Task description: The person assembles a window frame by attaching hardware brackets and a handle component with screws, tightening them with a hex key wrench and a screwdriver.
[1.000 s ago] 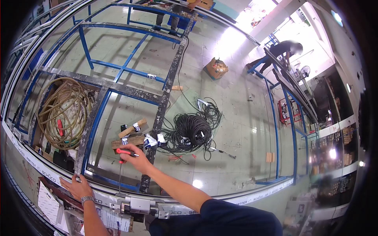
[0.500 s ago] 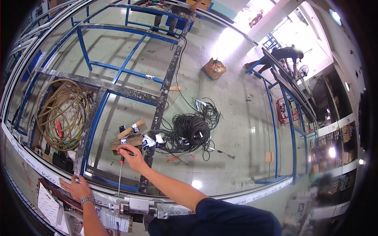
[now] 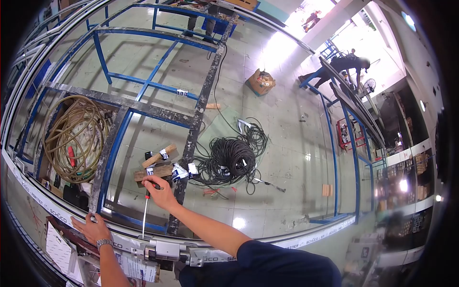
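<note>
A long screwdriver stands almost upright, its red and black handle wrapped in my right hand. The shaft's lower end meets the aluminium profile beside a silver metal hinge-like fitting; the exact contact at the tip is too small to make out. My left hand lies on the same profile further left, fingers spread over its printed protective film. A watch is on the left wrist.
Blue frame legs and paint-spotted beams stand beyond the profile. A coiled hose lies at left, a black cable coil on the floor, with wood blocks nearby. A cardboard box sits further back. A co-worker bends over another frame.
My right hand has turned slightly on the screwdriver handle, and the shaft has shifted a little left. My left hand stays in place.
</note>
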Motion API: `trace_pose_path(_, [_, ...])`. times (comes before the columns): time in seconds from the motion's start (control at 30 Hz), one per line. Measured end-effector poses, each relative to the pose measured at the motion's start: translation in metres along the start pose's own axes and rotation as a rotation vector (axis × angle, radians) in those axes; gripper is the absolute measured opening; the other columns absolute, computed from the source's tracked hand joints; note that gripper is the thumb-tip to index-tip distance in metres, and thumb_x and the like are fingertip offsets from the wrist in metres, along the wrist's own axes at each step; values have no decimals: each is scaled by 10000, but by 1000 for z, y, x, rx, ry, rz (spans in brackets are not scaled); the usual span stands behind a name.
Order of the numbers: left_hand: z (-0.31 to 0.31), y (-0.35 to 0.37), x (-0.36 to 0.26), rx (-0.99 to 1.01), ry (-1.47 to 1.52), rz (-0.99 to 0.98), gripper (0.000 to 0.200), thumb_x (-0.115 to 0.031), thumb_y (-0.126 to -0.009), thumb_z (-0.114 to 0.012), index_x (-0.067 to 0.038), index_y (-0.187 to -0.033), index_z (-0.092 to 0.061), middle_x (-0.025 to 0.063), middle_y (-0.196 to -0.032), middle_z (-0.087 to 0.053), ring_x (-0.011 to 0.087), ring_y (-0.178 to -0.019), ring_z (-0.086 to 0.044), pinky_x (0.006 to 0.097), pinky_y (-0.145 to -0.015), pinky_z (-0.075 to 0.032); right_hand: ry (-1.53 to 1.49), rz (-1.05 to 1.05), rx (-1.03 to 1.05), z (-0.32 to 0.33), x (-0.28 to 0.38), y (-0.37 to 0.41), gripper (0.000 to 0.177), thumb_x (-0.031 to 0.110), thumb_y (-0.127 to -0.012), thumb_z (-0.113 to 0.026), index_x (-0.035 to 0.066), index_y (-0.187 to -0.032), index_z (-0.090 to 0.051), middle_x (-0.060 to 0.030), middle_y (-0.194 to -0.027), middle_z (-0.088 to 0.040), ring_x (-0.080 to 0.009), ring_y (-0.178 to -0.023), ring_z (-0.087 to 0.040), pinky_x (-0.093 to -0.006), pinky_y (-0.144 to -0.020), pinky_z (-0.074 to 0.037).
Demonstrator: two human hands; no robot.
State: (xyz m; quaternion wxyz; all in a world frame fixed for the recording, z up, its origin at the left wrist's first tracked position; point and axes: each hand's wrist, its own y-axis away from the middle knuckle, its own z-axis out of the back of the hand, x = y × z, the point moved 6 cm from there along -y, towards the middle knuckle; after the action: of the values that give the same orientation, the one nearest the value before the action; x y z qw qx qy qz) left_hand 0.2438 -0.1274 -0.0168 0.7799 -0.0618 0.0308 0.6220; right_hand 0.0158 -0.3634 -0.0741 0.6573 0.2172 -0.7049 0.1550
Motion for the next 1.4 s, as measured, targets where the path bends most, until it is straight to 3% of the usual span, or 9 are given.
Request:
trace_pose_path(0.67, [-1,-1,0,14,-17,18,369,-384,-953,-600,-126,-1151,-774,112,-1710,-211,276,-1579,-210,478,-1153,-416,124,25,-44,1,11,2,221,181,-1008,-642,-7,-1120,-666,-107,-860,-660,-147,-761,-589,-315,-745,-496])
trace_pose_path(0.77, [-5,-3,4,-12,-28,-12,399,-419,-940,-621,-131,-1171,-772,134,-1707,-210,292,-1563,-248,469,-1152,-418,-10,-138,22,1,20,3,208,189,-1017,-646,14,-1125,-676,-69,-879,-658,-126,-764,-599,-309,-746,-506])
trace_pose_path(0.83, [-12,-9,11,19,-3,-36,460,-463,-917,-645,-131,-1212,-765,179,-1693,-229,331,-1512,-346,461,-1144,-428,93,96,-26,6,22,-2,222,202,-1018,-661,24,-1150,-676,-33,-908,-647,-107,-812,-625,-302,-783,-525])
trace_pose_path(0.87, [-15,-9,16,31,-4,-43,473,-474,-912,-646,-142,-1228,-762,190,-1689,-234,345,-1509,-347,462,-1157,-412,-54,-182,21,16,7,3,259,219,-1015,-674,24,-1186,-676,-42,-968,-679,-108,-906,-654,-310,-840,-537])
trace_pose_path(0.93, [2,2,-5,49,12,-34,501,-498,-903,-649,-164,-1261,-757,212,-1681,-245,375,-1504,-348,462,-1182,-381,73,-17,-165,37,-27,-7,279,232,-1020,-677,32,-1214,-691,-81,-1049,-728,-126,-884,-679,-318,-825,-558])
trace_pose_path(1.0, [10,7,-10,48,-28,-14,532,-521,-894,-651,-185,-1294,-752,234,-1673,-256,405,-1498,-350,463,-1207,-351,7,-106,-124,35,5,-5,278,219,-1021,-678,17,-1211,-691,-64,-993,-712,-139,-836,-683,-305,-781,-562])
trace_pose_path(1.03, [10,3,-11,83,-13,0,498,-506,-892,-653,-175,-1245,-770,222,-1671,-259,396,-1522,-307,465,-1208,-351,223,102,-129,42,-11,-12,255,197,-1026,-669,11,-1198,-692,-58,-980,-702,-125,-768,-679,-284,-689,-557])
trace_pose_path(1.1, [2,0,-4,-36,-27,-58,450,-480,-888,-657,-174,-1193,-784,200,-1683,-246,375,-1553,-256,472,-1199,-366,30,-99,-36,31,3,-6,271,225,-1031,-671,-14,-1152,-719,-39,-944,-695,-100,-804,-645,-262,-747,-524])
trace_pose_path(1.4, [8,4,-4,18,36,-18,417,-424,-889,-676,-133,-1173,-774,195,-1680,-204,371,-1568,-200,480,-1180,-389,37,-108,115,19,-7,0,275,218,-1042,-645,-26,-1154,-704,-52,-919,-687,-132,-792,-689,-261,-687,-523])
